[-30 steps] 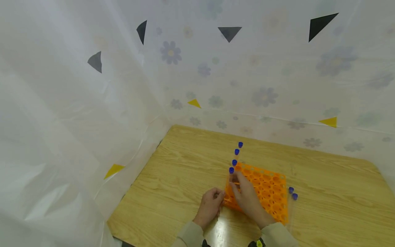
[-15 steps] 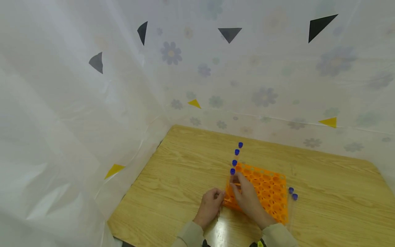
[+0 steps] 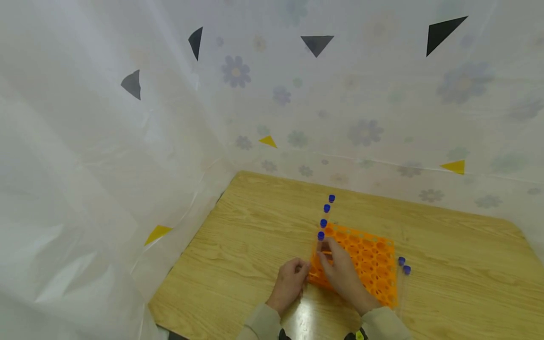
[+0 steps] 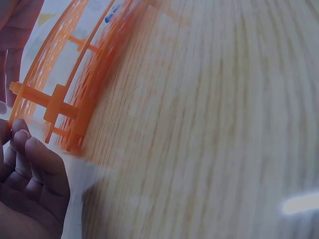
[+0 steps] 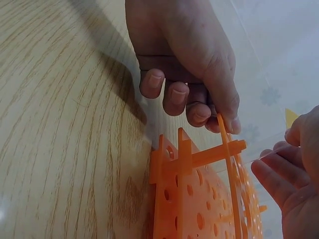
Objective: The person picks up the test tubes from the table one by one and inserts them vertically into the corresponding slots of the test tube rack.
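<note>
An orange test tube rack [image 3: 374,264] stands on the table in front of me. My left hand [image 3: 290,283] pinches its near left corner between thumb and fingers; the left wrist view shows this hand [image 4: 35,184] at the rack's end [image 4: 62,102]. Over the rack's left side, my right hand [image 3: 342,271] pinches a clear test tube with a blue cap [image 3: 320,235], the cap pointing up past the fingers. In the right wrist view the right hand [image 5: 299,174] is at the right edge, the tube's clear body barely visible. The tube's lower end is hidden.
Several blue caps [image 3: 327,208] of clear tubes line up at the rack's far left corner. Two more capped tubes [image 3: 407,269] are at its right side. The wooden table [image 3: 246,226] has white flowered sheeting [image 3: 365,94] behind and to the left.
The blue-capped tube in my right hand has shifted slightly to the right and down. My left hand and the rack have stayed in place.
</note>
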### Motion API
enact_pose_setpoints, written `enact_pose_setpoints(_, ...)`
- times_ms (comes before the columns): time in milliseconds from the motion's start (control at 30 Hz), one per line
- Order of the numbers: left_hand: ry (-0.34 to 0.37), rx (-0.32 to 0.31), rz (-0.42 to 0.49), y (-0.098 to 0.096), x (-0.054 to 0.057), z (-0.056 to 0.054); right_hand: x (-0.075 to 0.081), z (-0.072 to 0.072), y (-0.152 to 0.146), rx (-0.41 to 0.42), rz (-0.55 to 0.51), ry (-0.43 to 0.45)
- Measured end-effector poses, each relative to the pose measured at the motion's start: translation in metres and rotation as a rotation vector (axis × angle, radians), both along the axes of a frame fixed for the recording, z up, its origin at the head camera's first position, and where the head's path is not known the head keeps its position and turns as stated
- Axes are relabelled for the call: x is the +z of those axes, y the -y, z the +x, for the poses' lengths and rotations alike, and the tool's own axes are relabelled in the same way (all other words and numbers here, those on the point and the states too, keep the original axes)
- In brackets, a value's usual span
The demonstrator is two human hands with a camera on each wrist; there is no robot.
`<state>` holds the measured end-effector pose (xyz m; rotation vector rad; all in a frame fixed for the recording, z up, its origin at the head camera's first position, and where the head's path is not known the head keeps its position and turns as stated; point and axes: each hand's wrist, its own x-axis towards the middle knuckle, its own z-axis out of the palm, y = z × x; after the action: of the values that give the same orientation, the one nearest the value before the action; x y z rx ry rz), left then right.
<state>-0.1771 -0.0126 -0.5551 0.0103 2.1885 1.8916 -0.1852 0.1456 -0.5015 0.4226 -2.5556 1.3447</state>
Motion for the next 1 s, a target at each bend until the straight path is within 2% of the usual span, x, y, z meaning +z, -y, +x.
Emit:
enact_pose_setpoints(433, -0.014, -0.003, -0.009, 0.000, -0.002, -0.001, -0.002, 0.001, -0.002, -0.011, -0.027, 0.025)
enact_pose_setpoints(800, -0.020, 0.006, 0.003, -0.003, -0.002, -0.001, -0.001, 0.010, -0.010, -0.020, -0.027, 0.023)
enact_pose_setpoints(1000, 0.029, -0.007, 0.051, 0.000, -0.002, 0.001, -0.006, 0.016, -0.020, -0.015, -0.058, -0.045)
